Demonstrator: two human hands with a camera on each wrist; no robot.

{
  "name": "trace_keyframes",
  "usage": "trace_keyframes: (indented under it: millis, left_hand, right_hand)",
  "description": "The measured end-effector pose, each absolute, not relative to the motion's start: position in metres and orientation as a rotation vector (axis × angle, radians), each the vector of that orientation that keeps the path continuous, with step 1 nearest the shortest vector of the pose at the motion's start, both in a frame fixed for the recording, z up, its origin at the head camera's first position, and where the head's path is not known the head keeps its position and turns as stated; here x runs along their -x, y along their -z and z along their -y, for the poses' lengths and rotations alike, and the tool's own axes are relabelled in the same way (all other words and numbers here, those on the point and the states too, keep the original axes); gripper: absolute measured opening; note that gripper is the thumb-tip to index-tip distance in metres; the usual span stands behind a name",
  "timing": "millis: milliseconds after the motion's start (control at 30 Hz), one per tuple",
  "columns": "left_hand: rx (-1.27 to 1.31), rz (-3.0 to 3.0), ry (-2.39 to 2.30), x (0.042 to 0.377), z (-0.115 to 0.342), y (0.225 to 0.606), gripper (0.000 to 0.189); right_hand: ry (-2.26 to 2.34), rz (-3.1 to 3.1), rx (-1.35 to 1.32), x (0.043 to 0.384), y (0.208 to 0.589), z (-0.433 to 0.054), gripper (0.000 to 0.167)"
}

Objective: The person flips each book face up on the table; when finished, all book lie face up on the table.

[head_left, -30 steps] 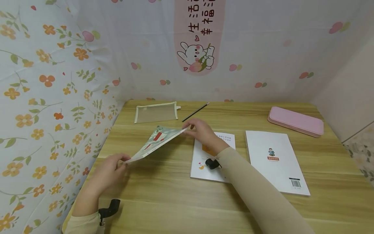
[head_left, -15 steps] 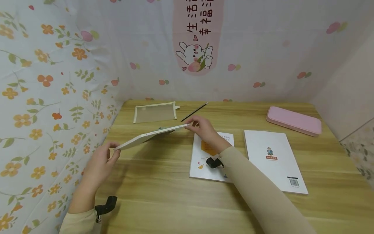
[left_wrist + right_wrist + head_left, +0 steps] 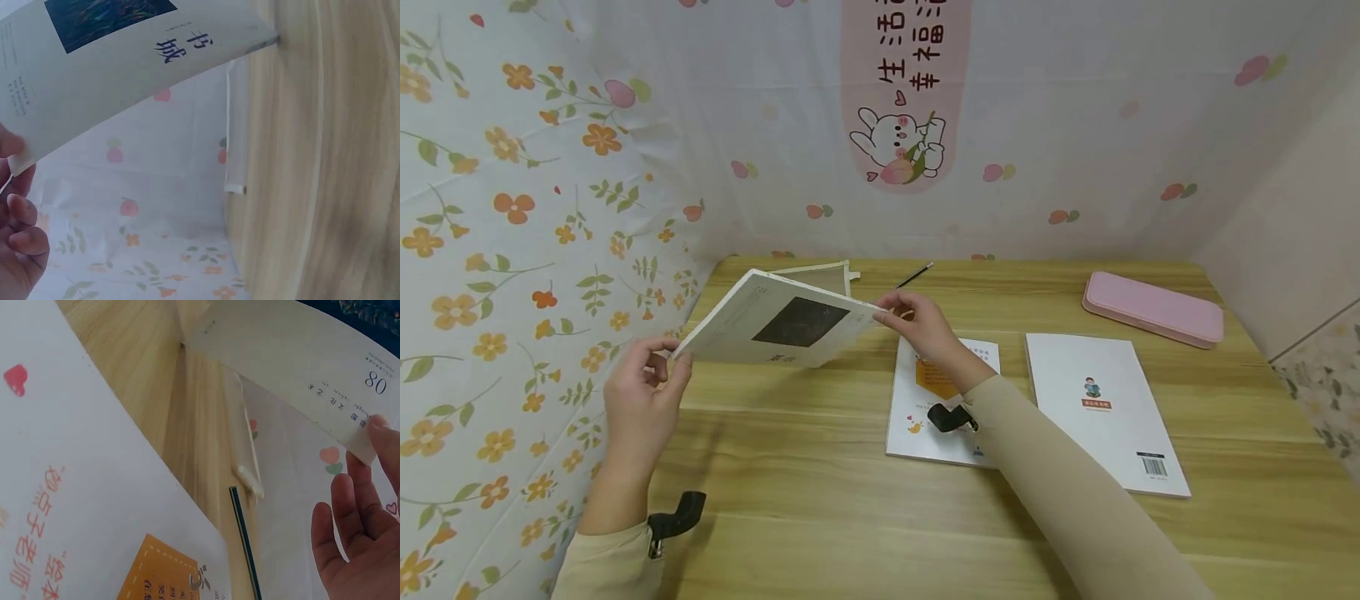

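Note:
In the head view a thin cream magazine (image 3: 730, 329) with a dark picture on its cover is held tilted above the left part of the table. My left hand (image 3: 642, 392) pinches its near left corner between thumb and fingers. At the right corner, my right hand (image 3: 925, 329) pinches it the same way. The left wrist view shows the magazine (image 3: 94, 81) with large dark characters on the cover. In the right wrist view, the thumb of my right hand (image 3: 369, 537) lies over the cover near a printed "08". Whether the lower edge touches the table cannot be told.
A mesh zip pouch (image 3: 831, 277) lies behind the magazine, partly covered. Beside it is a dark pencil (image 3: 913, 275). A white booklet (image 3: 917, 437) lies under my right forearm, with another white book (image 3: 1105, 367) farther right. A pink case (image 3: 1153, 308) sits at the back right.
Both hands have turned the magazine over: its green face has tipped out of sight and the cream cover now shows. My left hand has moved up and left; my right hand has barely shifted.

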State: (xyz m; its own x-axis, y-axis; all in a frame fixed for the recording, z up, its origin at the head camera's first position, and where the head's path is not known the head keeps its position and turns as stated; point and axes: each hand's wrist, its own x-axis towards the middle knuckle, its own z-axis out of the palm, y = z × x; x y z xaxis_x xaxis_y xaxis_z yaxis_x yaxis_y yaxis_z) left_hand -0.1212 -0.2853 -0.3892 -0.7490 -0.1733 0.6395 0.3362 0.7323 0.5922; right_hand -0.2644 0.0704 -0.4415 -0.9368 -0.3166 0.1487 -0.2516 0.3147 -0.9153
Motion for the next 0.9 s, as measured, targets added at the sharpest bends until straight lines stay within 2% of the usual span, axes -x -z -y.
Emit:
trace_keyframes:
  millis: [367, 633, 900]
  left_hand:
    - [0.048, 2.186, 1.058, 0.122, 0.282, 0.386, 0.023]
    - [-0.032, 2.327, 0.924, 0.124, 0.285, 0.392, 0.014]
    - [-0.127, 2.662, 0.833, 0.125, 0.294, 0.403, 0.020]
  right_hand:
    - [1.773, -2.443, 0.607, 0.262, 0.437, -0.068, 0.019]
    - [1.666, -2.409, 0.624, 0.261, 0.443, -0.068, 0.019]
    - [1.494, -2.394, 0.696, 0.258, 0.450, -0.070, 0.035]
